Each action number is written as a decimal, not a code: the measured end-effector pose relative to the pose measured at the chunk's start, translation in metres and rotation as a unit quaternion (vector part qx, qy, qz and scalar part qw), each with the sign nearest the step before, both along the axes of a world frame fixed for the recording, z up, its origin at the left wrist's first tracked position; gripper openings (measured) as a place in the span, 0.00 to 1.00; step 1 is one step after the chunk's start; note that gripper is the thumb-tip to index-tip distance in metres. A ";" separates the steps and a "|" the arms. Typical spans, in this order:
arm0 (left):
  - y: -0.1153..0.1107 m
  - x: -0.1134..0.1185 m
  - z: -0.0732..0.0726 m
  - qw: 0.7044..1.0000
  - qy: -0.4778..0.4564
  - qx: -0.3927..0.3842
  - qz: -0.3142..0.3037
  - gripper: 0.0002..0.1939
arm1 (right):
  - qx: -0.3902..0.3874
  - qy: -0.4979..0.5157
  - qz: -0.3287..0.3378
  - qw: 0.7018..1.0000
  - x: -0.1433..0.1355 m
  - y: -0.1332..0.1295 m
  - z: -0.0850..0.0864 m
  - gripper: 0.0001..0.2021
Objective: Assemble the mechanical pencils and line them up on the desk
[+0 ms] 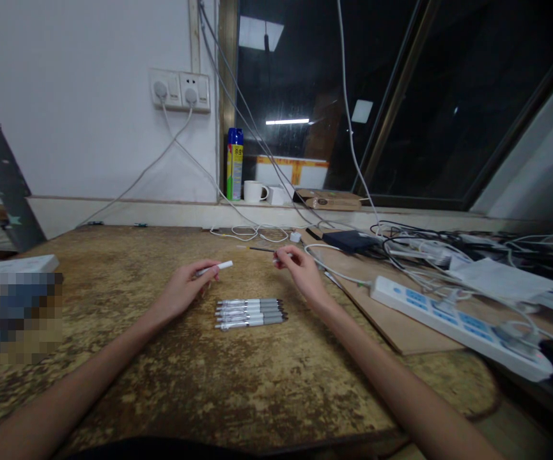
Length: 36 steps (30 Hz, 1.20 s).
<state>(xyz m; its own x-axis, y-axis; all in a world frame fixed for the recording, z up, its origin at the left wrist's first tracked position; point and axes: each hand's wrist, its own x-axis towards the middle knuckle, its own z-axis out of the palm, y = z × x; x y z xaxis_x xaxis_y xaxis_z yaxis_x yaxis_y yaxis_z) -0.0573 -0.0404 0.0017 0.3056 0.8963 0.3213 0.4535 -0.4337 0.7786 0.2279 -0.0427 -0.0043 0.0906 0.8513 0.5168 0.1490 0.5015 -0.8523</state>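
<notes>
My left hand [190, 284] is closed around a white pen barrel [224, 264], which points right and slightly up. Across from it, my right hand [300, 268] is pinched, with a small greyish piece partly showing at the fingertips; its kind is hidden. A thin dark pen refill [261, 249] with a yellowish left end reaches left from beside those fingertips; I cannot tell whether they touch it. Below and between both hands, several white and grey pens [250, 313] lie side by side on the worn wooden table [238, 390], their dark tips to the right.
A white power strip [449, 319] and tangled cables [415, 246] occupy the right side, near a brown board [376, 300]. White cords [252, 231] lie at the back. On the sill stand a spray can [234, 165] and a white mug [254, 191]. A white box [22, 264] is left.
</notes>
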 end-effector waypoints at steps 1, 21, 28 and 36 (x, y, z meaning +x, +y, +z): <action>0.000 0.000 0.000 1.000 0.000 0.001 -0.001 0.25 | 0.003 -0.013 -0.007 1.000 0.000 0.000 0.000 0.17; 0.004 -0.001 0.000 0.999 -0.030 0.002 -0.018 0.23 | -0.007 -0.043 -0.014 0.999 0.000 -0.001 0.000 0.15; 0.003 -0.001 0.000 0.999 -0.037 0.002 -0.019 0.23 | -0.014 -0.026 0.030 0.999 -0.002 -0.002 0.001 0.20; 0.002 0.000 0.000 0.999 -0.041 -0.003 -0.020 0.24 | -0.019 -0.012 0.017 1.000 -0.004 -0.006 0.004 0.22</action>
